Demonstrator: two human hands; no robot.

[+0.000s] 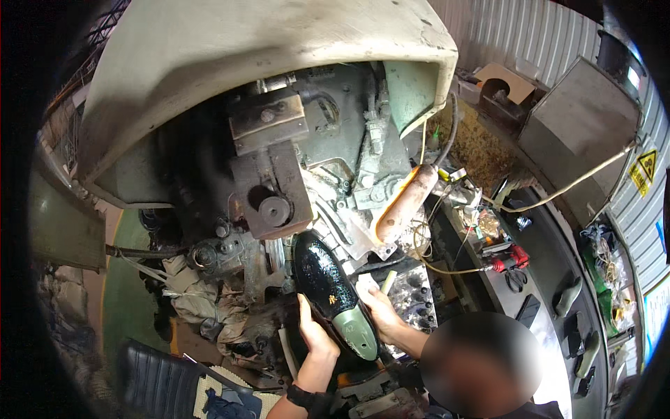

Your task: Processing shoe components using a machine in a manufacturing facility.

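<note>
Between my hands is a green shoe last [356,334] with a glossy black shoe upper [323,279] over its front part. Its toe points away from me toward the machine [269,181], and its bare green heel end is nearest me. My left hand [317,340] holds it from the left, thumb stretched along the side and the other fingers mostly hidden. On the right side, my right hand [385,318] grips it with bent fingers. A small white piece [365,285] shows at the right fingertips; its kind is unclear. A pale green strip [389,282] lies just beyond.
A large cream hood [279,42] overhangs the machine. An orange-brown cylinder [408,202] stands right of the shoe. At right, a bench [509,293] carries a red tool [513,260]; several lasts lie on a dark belt [551,244]. A black chair [157,377] is lower left. A blurred patch hides my right forearm.
</note>
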